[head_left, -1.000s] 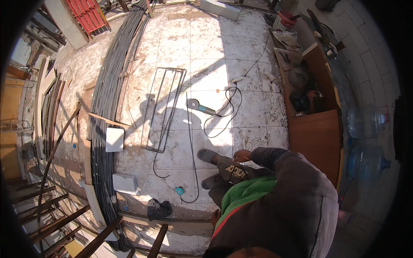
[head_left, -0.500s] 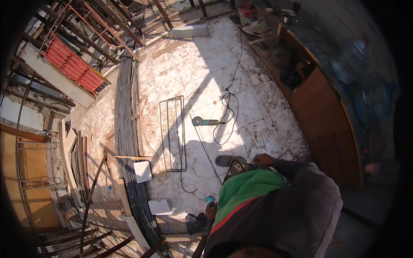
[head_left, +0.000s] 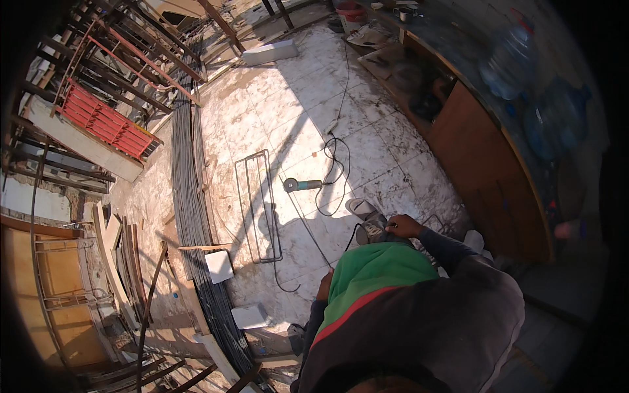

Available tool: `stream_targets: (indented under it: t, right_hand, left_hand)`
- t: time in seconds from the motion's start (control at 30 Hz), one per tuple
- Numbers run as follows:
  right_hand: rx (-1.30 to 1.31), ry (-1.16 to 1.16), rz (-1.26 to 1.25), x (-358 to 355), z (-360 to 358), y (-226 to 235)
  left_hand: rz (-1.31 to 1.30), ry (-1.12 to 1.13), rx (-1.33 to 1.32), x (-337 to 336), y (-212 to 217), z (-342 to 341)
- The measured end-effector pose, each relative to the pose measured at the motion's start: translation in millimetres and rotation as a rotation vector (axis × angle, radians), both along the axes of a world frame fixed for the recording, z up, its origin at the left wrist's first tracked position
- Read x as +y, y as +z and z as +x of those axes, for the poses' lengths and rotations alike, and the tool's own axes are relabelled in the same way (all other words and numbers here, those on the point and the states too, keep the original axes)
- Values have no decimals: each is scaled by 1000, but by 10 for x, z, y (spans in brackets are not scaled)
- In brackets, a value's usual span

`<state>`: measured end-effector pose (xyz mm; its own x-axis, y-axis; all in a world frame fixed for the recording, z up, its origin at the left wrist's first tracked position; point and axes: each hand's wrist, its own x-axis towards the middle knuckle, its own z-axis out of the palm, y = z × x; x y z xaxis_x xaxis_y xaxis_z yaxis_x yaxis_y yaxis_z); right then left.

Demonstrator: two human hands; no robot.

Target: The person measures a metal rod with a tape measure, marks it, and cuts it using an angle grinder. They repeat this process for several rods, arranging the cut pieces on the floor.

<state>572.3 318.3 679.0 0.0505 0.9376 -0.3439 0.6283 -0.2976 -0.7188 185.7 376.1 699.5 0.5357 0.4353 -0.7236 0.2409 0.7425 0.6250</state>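
My left hand (head_left: pixel 325 285) is beside the green part of my shirt, at the near end of a thin steel rod (head_left: pixel 303 219) on the floor. Its fingers are mostly hidden, so a grip on the rod cannot be made out. My right hand (head_left: pixel 405 226) is closed above my shoe (head_left: pixel 367 211), with something small and dark at its fingertips. Ahead lies an angle grinder (head_left: pixel 303 185) with its disc to the left and its black cord (head_left: pixel 343 171) looped to the right. Left of it rests a bent steel rod frame (head_left: pixel 240 209).
A long bundle of steel bars (head_left: pixel 186 150) runs along the left, with white blocks (head_left: pixel 219 266) near it. A brown wooden cabinet (head_left: pixel 481 164) and large clear water bottles (head_left: pixel 510 65) stand right. A red metal grille (head_left: pixel 108 118) leans at far left.
My left hand has moved forward to the rod's near end, away from a small blue item. A shoe now shows farther forward and right. My right hand stays low, its arm more extended.
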Motion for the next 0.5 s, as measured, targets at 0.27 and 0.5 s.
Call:
stream_targets:
  t: [0.27, 0.5]
  right_hand:
    - [-404, 241, -386, -891, 1202, -1370]
    - [-330, -120, -701, -1113, 2718, -2120]
  left_hand:
    - [432, -202, 378, -59, -1176, -251]
    - [401, -236, 588, 655, -1313, 466]
